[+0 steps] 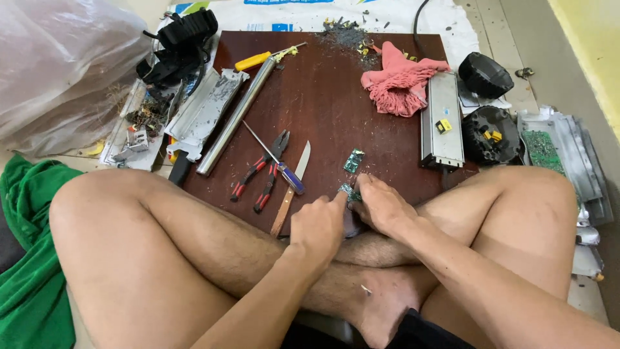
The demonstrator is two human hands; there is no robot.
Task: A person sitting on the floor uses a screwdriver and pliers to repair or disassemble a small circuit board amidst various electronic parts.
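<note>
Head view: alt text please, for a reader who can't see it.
A person sitting cross-legged grips a small green circuit piece between left hand and right hand at the edge of a dark wooden board. On the board lie red-handled pliers, a knife, a metal tube and a pink rag.

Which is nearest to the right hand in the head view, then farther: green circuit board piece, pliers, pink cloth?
From the right hand:
1. Green circuit board piece, just above it.
2. Pliers, to its left.
3. Pink cloth, at the board's far edge.
</note>
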